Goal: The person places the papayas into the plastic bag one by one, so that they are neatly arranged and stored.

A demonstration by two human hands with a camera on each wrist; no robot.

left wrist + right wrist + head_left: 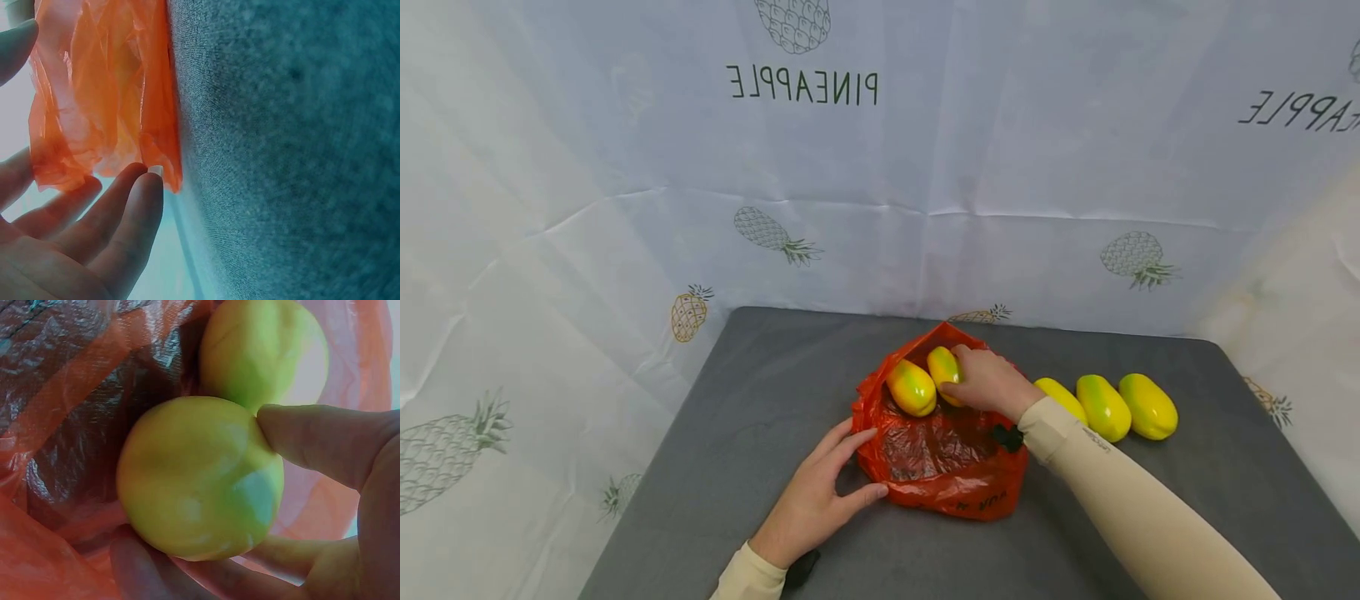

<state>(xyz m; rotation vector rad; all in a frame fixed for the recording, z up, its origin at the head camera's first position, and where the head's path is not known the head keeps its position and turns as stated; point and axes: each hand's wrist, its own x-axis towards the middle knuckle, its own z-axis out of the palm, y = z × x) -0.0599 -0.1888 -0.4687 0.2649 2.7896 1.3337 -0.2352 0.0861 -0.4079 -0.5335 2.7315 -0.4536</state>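
Behind the bench hangs a white cloth printed with pineapples, and the letters on it appear in mirror form. The grey bench has its far edge along this cloth. The beige sleeve of my right arm passes above the bench, from the near right part toward the middle. There, rather close to the far edge, sits the red plastic bag; its mouth is wide and some dark writing is on its near side.

My left hand is at the side of the bag which faces the left edge of the bench. Its fingers are relaxed, the thumb stands well apart from them, and the tips are at the rim without a grasp. My right hand is in the bag's mouth, closed around a held fruit, yellow and green, with the thumb on one side and curled fingers on the other. A second fruit lies just beside it in the bag, toward the left edge. Toward the far right corner, three other fruits lie in a row on the bench; my sleeve partly covers one of them.
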